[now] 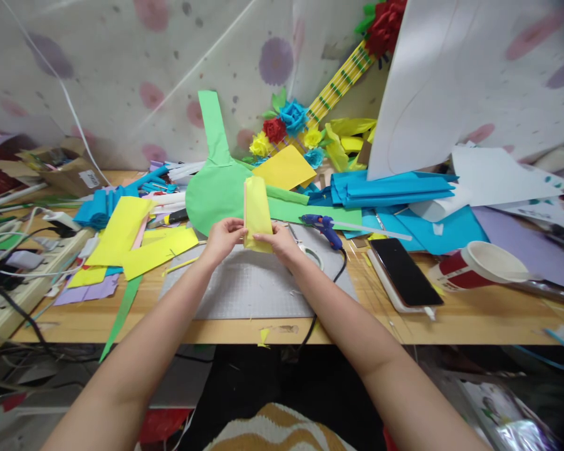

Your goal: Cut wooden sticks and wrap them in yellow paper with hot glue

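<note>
Between both hands, a folded strip of yellow paper is held upright over the grey cutting mat. My left hand pinches its lower left edge. With thumb in front, my right hand grips the lower right edge. Behind the strip lies a green paper disc with a green strip rising from its top. A blue glue gun rests to the right of my right hand, a clear glue stick in its back. Partly hidden by my right wrist, a roll of tape sits on the mat.
Yellow paper pieces and a power strip lie left. On the right are a phone, a paper cup and folded blue paper. Paper flowers stand at the back. The glue gun's cord runs over the front edge.
</note>
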`<action>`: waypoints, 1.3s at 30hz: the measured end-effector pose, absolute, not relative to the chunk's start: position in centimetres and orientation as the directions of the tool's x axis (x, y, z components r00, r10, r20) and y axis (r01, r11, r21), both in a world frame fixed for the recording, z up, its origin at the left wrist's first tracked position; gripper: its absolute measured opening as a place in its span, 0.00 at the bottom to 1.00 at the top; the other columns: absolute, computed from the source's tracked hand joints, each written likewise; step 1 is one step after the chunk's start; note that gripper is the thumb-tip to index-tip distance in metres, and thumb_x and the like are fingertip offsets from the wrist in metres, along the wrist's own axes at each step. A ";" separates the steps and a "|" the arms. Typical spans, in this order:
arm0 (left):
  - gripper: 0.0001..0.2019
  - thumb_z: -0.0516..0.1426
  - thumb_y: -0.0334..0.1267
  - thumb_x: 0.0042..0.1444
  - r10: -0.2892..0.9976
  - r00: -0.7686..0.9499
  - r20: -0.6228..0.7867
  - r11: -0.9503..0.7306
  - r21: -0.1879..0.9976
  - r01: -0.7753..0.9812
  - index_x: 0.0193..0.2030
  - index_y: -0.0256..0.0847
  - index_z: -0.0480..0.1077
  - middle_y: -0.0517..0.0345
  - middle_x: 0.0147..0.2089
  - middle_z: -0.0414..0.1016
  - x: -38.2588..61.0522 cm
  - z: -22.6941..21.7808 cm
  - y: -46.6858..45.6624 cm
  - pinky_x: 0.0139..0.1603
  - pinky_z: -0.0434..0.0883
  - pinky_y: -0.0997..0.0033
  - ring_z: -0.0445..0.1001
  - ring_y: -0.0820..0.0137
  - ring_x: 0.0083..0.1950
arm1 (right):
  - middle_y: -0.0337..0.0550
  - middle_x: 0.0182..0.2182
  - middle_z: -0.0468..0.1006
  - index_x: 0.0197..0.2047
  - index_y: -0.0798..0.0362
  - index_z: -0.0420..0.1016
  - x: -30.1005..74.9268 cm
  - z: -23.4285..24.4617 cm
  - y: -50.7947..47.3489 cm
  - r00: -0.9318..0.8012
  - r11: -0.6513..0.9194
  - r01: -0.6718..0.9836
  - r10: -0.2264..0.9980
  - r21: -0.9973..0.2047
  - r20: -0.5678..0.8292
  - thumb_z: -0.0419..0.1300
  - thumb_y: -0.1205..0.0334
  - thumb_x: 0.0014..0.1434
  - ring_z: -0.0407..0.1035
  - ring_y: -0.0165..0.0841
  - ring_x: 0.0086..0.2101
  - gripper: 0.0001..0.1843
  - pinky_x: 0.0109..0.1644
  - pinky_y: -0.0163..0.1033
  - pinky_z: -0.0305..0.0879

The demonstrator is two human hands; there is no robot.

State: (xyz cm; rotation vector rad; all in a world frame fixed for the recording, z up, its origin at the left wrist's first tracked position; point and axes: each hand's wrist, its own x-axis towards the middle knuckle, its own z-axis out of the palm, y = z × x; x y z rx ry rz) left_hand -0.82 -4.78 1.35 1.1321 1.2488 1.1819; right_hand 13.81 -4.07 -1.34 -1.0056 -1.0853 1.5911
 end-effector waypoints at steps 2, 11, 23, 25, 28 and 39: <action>0.16 0.65 0.34 0.33 0.997 -0.043 -0.067 0.066 0.998 -0.008 0.31 0.34 0.68 0.59 0.26 0.73 -0.8 1.3 -4.8 0.28 0.72 0.71 0.72 0.73 0.27 | 0.42 0.34 0.78 0.35 0.56 0.73 13.9 -1.3 -4.1 -0.216 -0.164 -0.223 0.969 -0.961 -0.115 0.68 0.60 0.30 0.71 0.32 0.31 0.25 0.41 0.39 0.66; 0.18 0.63 0.37 0.36 0.996 -0.091 -0.013 0.015 1.000 0.023 0.34 0.37 0.63 0.62 0.30 0.70 -0.2 1.8 -5.1 0.26 0.72 0.70 0.70 0.74 0.27 | 0.41 0.37 0.75 0.40 0.53 0.67 13.3 -1.9 -4.4 -0.207 -0.110 -0.224 0.976 -0.968 -0.063 0.69 0.60 0.31 0.69 0.30 0.33 0.30 0.37 0.37 0.69; 0.22 0.62 0.35 0.37 0.981 -0.191 0.031 -0.048 0.995 -0.084 0.39 0.40 0.57 0.63 0.30 0.70 0.0 0.7 -4.8 0.27 0.73 0.70 0.73 0.72 0.29 | 0.39 0.37 0.73 0.43 0.51 0.66 14.0 -2.6 -3.9 -0.133 -0.016 0.086 0.991 -0.996 -0.027 0.66 0.64 0.34 0.68 0.31 0.34 0.30 0.36 0.39 0.69; 0.23 0.62 0.35 0.38 0.979 -0.197 0.041 -0.054 0.997 -0.061 0.40 0.41 0.56 0.63 0.30 0.70 0.0 0.7 -4.8 0.26 0.72 0.71 0.72 0.73 0.28 | 0.40 0.37 0.73 0.43 0.52 0.66 14.1 -2.4 -3.9 -0.131 0.003 0.085 0.991 -0.996 -0.008 0.66 0.65 0.33 0.67 0.31 0.34 0.30 0.35 0.38 0.68; 0.23 0.62 0.35 0.38 0.974 -0.225 0.030 -0.047 0.996 -0.074 0.40 0.41 0.56 0.62 0.32 0.70 0.1 0.9 -5.0 0.23 0.72 0.73 0.72 0.73 0.28 | 0.42 0.36 0.73 0.44 0.54 0.66 14.1 -1.8 -4.3 -0.136 0.008 0.005 0.991 -1.000 0.007 0.65 0.63 0.33 0.67 0.31 0.32 0.30 0.33 0.36 0.67; 0.23 0.63 0.33 0.37 0.948 -0.319 -0.011 -0.041 0.987 -0.157 0.39 0.40 0.56 0.61 0.31 0.72 1.1 0.5 -4.8 0.22 0.71 0.73 0.73 0.73 0.26 | 0.47 0.40 0.76 0.42 0.55 0.69 13.1 -2.5 -4.5 -0.151 -0.020 -0.140 0.988 -0.990 0.002 0.69 0.57 0.30 0.70 0.35 0.36 0.33 0.36 0.39 0.68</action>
